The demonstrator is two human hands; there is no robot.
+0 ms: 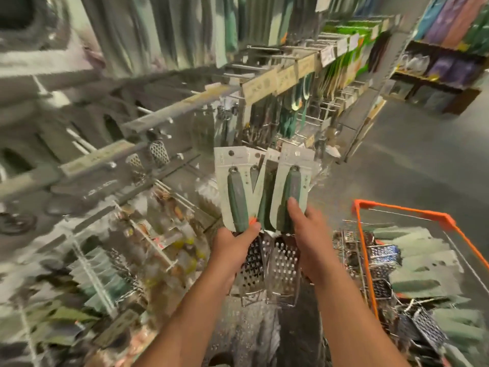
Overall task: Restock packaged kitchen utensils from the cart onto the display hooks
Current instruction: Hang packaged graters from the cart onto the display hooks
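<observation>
I hold a fanned bunch of packaged graters in front of me, each with a green handle on a pale card and a steel grating blade below. My left hand (235,245) grips the left packs (232,186) by a handle. My right hand (307,234) grips the right pack (293,184), its index finger lying up along the handle. The steel blades (283,266) hang down between my wrists. The cart (397,210), orange-rimmed wire, stands at the lower right with several more packaged graters (423,263) inside. Display hooks (254,67) jut out from the rack ahead.
Rows of hooks and rails with hanging utensils fill the left and centre, much of it blurred. Two small graters (158,153) hang on a rail at left. Packaged goods (169,234) hang on lower hooks. A grey floor aisle (410,168) and a shelf unit (444,72) lie to the right.
</observation>
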